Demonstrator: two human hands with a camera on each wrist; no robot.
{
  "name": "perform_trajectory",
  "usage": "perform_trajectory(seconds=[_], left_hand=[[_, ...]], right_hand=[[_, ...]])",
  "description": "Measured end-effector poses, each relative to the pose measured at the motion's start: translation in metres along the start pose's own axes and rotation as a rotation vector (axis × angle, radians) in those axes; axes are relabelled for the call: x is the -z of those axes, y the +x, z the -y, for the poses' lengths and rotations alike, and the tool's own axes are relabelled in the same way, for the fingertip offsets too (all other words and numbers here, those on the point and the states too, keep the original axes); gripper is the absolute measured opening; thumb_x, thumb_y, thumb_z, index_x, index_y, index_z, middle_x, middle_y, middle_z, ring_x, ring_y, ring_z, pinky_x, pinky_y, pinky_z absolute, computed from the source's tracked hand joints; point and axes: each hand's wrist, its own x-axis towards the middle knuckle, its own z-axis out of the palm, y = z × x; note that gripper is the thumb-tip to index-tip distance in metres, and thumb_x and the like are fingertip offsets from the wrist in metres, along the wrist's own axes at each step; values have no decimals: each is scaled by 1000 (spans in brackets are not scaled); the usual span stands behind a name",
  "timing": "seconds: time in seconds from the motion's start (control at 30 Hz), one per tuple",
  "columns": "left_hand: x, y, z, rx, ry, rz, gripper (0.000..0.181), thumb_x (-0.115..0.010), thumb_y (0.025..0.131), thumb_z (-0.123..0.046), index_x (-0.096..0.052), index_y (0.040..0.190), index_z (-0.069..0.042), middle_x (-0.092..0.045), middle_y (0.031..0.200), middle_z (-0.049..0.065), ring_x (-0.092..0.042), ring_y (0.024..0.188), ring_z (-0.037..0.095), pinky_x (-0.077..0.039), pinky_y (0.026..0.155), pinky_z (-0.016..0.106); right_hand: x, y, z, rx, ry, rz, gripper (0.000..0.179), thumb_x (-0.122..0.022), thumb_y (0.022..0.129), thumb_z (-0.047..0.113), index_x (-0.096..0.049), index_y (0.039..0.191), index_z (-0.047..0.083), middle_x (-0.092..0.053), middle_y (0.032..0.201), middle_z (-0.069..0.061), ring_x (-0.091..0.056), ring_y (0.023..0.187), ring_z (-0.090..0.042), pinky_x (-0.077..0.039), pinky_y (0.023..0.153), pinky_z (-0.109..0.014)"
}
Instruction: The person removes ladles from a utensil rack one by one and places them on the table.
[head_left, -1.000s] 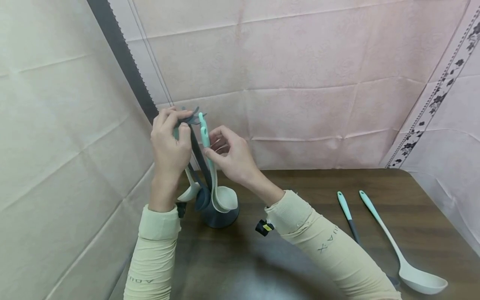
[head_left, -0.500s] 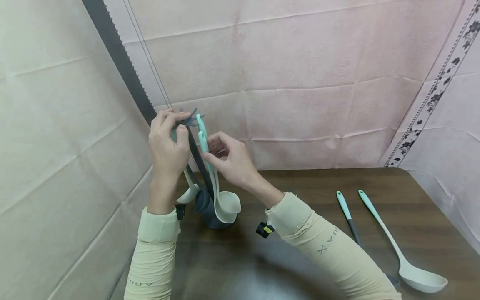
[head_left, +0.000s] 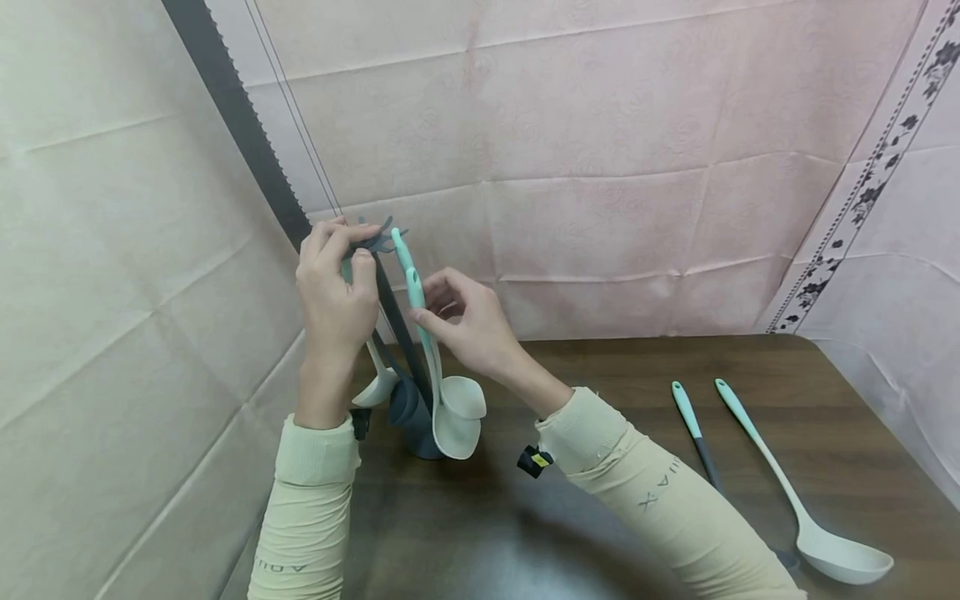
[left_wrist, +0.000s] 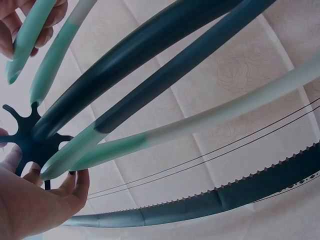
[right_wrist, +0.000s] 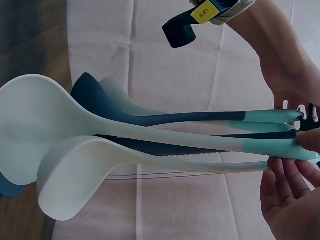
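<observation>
My right hand (head_left: pixel 472 321) pinches the mint handle of a white spoon (head_left: pixel 457 429), its bowl hanging low. In the left wrist view the handle's end (left_wrist: pixel 25 45) is apart from the hooks. My left hand (head_left: pixel 336 292) holds the top of a dark utensil stand (left_wrist: pixel 40 142), fingers around its hooked crown. A white ladle (right_wrist: pixel 75 175) hangs on a hook behind the spoon. On the far side hang a dark utensil with a mint handle (left_wrist: pixel 75 147) and another white one (head_left: pixel 377 385). The stand's base is partly hidden by the bowls.
A white ladle (head_left: pixel 840 558) and a dark utensil with a mint handle (head_left: pixel 686 410) lie at the right of the wooden table (head_left: pixel 600 367); my right sleeve covers part of the dark one. Cloth walls (head_left: pixel 585 208) rise close behind and on the left.
The spoon in my right hand has moved down and toward me, its bowl now lower and in front of the hanging ladle. My left hand stays on the stand's top.
</observation>
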Motion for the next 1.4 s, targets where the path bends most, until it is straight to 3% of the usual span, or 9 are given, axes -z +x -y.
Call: perform_trajectory(seconds=[0.63, 1.0, 1.4], left_hand=[[0, 0, 0, -3, -1, -5, 42, -46, 96, -21, -80, 116, -8, -68, 115, 14, -54, 136, 24, -42, 111, 52], [0, 0, -1, -12, -12, -15, 41, -46, 95, -20, -80, 115, -8, -68, 113, 14, -55, 136, 26, -43, 111, 51], [-1, 0, 0, -16, -23, -24, 41, -46, 95, -20, -81, 114, -8, -69, 113, 14, -56, 134, 25, -43, 111, 51]], right_hand=[[3, -5, -7, 0, 7, 22, 20, -74, 100, 16, -66, 117, 9, -72, 99, -1, -69, 90, -17, -59, 83, -47], [8, -8, -11, -19, -26, 11, 21, -74, 99, 16, -67, 118, 11, -71, 103, 0, -69, 90, -16, -60, 78, -35], [14, -10, -11, -1, -59, 1, 20, -76, 98, 15, -68, 117, 12, -72, 104, 2, -69, 91, -14, -56, 78, -36]])
